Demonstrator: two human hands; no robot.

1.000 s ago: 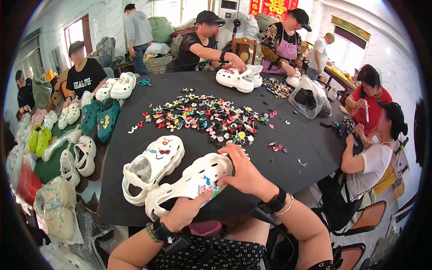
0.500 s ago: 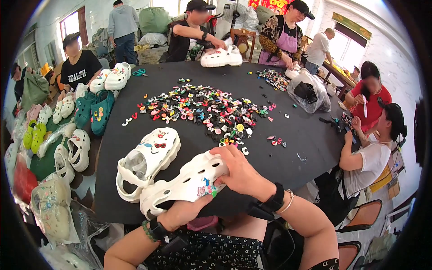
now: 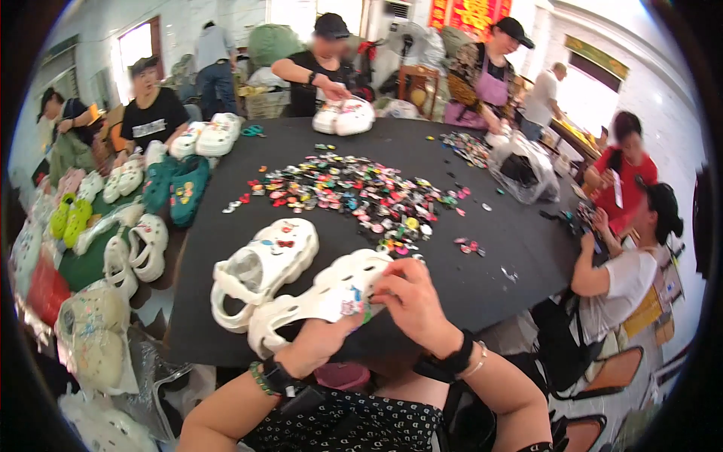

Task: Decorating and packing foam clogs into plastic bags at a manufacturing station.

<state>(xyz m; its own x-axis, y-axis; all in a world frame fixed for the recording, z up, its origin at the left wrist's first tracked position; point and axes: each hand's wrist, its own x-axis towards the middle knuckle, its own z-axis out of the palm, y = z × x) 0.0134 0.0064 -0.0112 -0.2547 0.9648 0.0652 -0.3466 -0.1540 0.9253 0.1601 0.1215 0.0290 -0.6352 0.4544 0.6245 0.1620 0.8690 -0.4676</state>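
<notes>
A white clog (image 3: 320, 290) is tilted on its side at the near edge of the black table. My left hand (image 3: 324, 343) holds it from below, fingers wrapped round the side near the heel opening. Colourful charms (image 3: 351, 301) sit on the clog's side just above that thumb. My right hand (image 3: 418, 301) is at the toe end, thumb and fingertips pinched against the clog's edge; whatever they hold is too small to make out. Beside it, to the left, stands a second white clog (image 3: 282, 248) with charms on its top and clear plastic inside.
A wide pile of small colourful charms (image 3: 354, 188) covers the table's middle; a smaller pile (image 3: 467, 147) lies far right by a plastic bag (image 3: 523, 169). Finished-looking clogs, including a teal pair (image 3: 188, 188), crowd the left side. Several people work around the table (image 3: 482, 279).
My right hand has gone from spread over the clog's toe to a pinch at its edge. My left hand keeps its hold. Across the table, a person's white clogs have turned and shifted.
</notes>
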